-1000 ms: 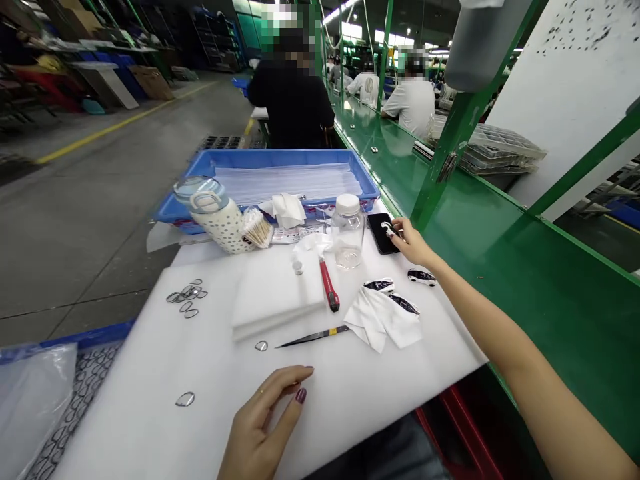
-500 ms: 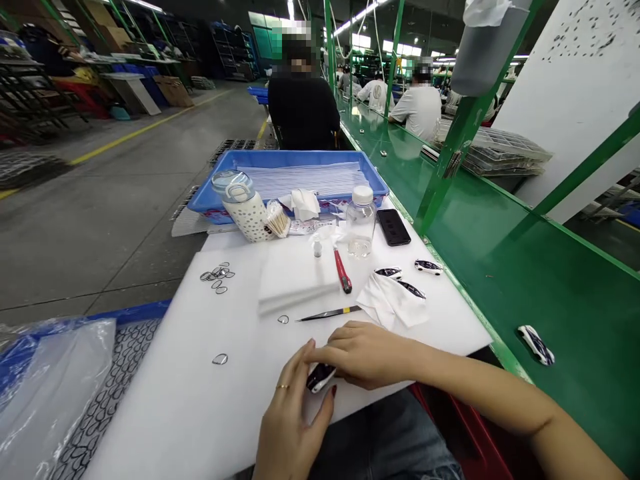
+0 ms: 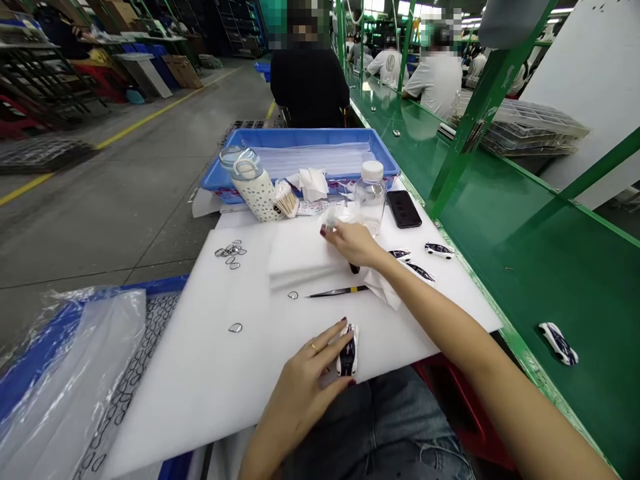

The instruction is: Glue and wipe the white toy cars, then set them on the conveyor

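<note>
My left hand [image 3: 313, 377] holds a small white and dark toy car [image 3: 348, 351] between thumb and fingers on the white foam sheet [image 3: 200, 373]. Stretched forward, my right hand [image 3: 353, 243] has its fingertips pinched at a small clear item [image 3: 332, 225] beside the clear bottle [image 3: 371, 197]; what they grip is too small to make out. Black tweezers [image 3: 335, 292] with a yellow band lie between my hands. A white cloth [image 3: 383, 288] is partly under my right forearm, near two more cars. Thin dark rings [image 3: 231, 250] are piled at the left, with single rings [image 3: 235, 328] nearer me.
A blue tray [image 3: 300, 138], a dotted tumbler [image 3: 257, 193], cotton swabs [image 3: 287, 200] and a phone [image 3: 404, 209] line the back. On the right runs a green bench [image 3: 515, 267] with a car [image 3: 559, 343]. A green post [image 3: 465, 143] rises there. People sit ahead.
My right hand has left the car and reached forward to the small clear item by the bottle. My left hand now holds the car, which is turned more lengthwise. The view has tilted down.
</note>
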The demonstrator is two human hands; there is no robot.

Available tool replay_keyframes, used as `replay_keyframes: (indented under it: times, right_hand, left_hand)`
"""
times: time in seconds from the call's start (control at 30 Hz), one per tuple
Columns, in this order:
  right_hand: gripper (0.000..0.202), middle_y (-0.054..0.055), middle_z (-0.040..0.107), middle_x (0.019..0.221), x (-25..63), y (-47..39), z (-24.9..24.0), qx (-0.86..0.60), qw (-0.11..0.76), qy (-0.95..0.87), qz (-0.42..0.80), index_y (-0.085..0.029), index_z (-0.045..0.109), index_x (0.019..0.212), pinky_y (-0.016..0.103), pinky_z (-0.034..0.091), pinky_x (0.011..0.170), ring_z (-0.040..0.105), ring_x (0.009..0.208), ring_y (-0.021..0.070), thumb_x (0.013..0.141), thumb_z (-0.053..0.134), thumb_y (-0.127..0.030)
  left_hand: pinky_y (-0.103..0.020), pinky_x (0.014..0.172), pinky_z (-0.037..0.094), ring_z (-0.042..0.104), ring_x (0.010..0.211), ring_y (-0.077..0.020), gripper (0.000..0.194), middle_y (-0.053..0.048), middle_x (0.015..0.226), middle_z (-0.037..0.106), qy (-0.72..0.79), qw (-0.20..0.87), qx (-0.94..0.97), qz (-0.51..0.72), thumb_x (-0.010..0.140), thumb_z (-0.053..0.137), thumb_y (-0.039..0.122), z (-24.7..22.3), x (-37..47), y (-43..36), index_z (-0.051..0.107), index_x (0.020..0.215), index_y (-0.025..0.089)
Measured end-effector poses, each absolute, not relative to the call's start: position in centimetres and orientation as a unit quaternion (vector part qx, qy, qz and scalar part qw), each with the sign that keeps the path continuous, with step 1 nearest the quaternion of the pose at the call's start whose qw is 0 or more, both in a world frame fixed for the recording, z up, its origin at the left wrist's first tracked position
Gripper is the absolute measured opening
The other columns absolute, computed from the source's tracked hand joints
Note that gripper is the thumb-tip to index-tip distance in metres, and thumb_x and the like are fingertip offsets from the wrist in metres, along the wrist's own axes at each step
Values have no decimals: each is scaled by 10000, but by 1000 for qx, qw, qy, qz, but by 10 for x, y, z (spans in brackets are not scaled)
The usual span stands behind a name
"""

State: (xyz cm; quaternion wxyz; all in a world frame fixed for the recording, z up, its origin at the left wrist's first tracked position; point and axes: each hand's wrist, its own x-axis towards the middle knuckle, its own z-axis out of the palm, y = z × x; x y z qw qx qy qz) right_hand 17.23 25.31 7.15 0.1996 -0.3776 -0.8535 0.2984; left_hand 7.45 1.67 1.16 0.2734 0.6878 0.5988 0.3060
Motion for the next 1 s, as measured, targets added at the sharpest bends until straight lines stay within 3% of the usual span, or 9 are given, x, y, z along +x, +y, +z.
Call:
replay_keyframes:
  times: [0.1,0.2,0.3,0.4,0.5,0.63,1.0]
  right_hand:
    - [159,49,648,893,191,237,77,-314,289,-794,432,-183,581,931,334,431,820,599,863,199,961,489,-308]
    - [107,11,593,868,219,198,68,-211,378,-694,576,-203,587,946,334,435,828,553,842,166,851,541,-223]
    - [125,-14,500,789,247,157,48,-249,370,-614,652,-227,596,924,313,398,715,458,721,149,826,618,-301]
    - [378,-2,465,757,260,135,37,-284,363,-576,675,-227,598,807,321,358,643,401,660,155,829,608,-604]
    - [640,-12,368,614,254,128,46,-213,422,-536,699,-232,486,618,331,329,576,341,564,155,820,401,-833]
    - [693,-46,196,472,236,125,67,-140,446,-489,737,-243,314,519,304,234,461,217,444,128,823,353,-865]
    - [685,-55,162,438,224,118,59,-139,466,-443,753,-248,286,490,287,180,432,163,416,103,834,401,-829]
  left_hand:
    - [-437,1023,563,665,1188,-276,510,-63,1341,674,609,234,679,337,775,789,325,13,81,22,694,1276,312]
    - [-471,958,583,689,1084,-284,455,-92,1201,730,639,192,636,388,773,802,442,10,97,26,739,1187,262]
    - [-461,908,588,691,1036,-269,434,-96,1119,740,664,181,583,431,820,740,525,7,111,29,753,1143,236]
    - [-441,882,586,687,1028,-258,464,-93,1094,741,674,182,557,449,821,705,583,7,116,31,756,1134,243]
    - [-422,876,577,685,1020,-250,480,-84,1074,743,676,176,552,456,799,710,599,6,116,32,757,1129,254]
    - [-411,865,571,682,989,-237,475,-72,1043,745,678,164,545,465,771,737,595,3,117,33,764,1106,260]
    - [-370,814,579,686,870,-199,479,-60,999,740,674,168,538,477,766,726,603,2,118,34,766,1080,243]
